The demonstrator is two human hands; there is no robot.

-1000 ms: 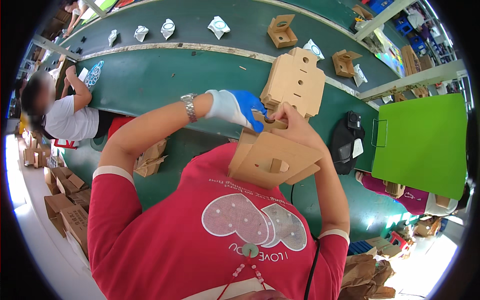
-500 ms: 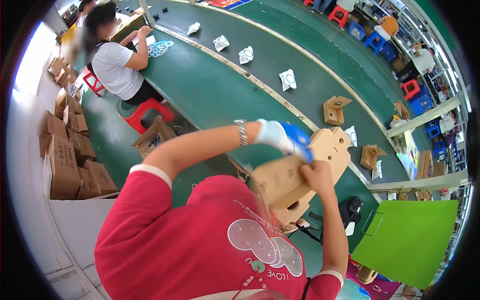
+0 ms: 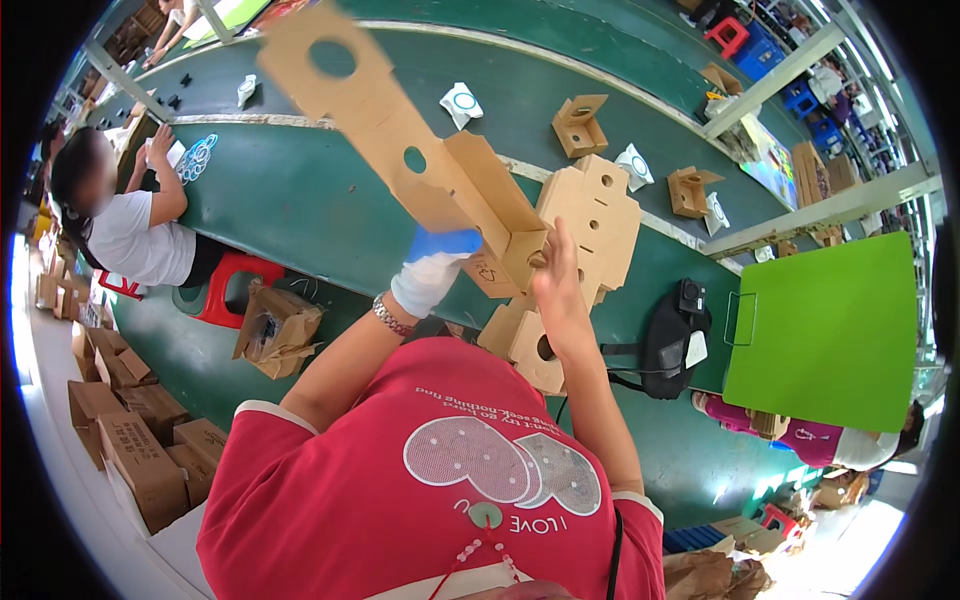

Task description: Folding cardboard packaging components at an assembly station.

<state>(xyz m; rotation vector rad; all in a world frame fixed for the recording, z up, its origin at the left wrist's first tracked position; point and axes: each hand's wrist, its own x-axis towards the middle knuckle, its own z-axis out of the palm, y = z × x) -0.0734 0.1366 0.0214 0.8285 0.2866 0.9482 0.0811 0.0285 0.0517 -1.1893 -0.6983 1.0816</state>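
Note:
A partly folded cardboard box (image 3: pixel 500 205) is up off the bench, its long flap with two round holes stretching far and left. Blue and white fabric covers the fingers of my left hand (image 3: pixel 437 265), which are closed round the box's near left side. My bare right hand (image 3: pixel 563 295) is at the box's right end, its fingers stretched along that end and the thumb against the cardboard. Part of the grip is hidden. Under and beside it lies a stack of flat cardboard blanks (image 3: pixel 610 220) with punched holes.
White pouches (image 3: pixel 461 104) and small open boxes (image 3: pixel 580 127) stand on the belt beyond the bench. A black bag (image 3: pixel 672 340) and a green board (image 3: pixel 825 335) are at the right. On the left, a co-worker (image 3: pixel 140 220) sits near blue rings (image 3: pixel 197 158).
A flat blank has come off the stack and is now partly folded into a box, its flap raised. My left hand moved left with it; my right hand moved to the box's end. The view turned.

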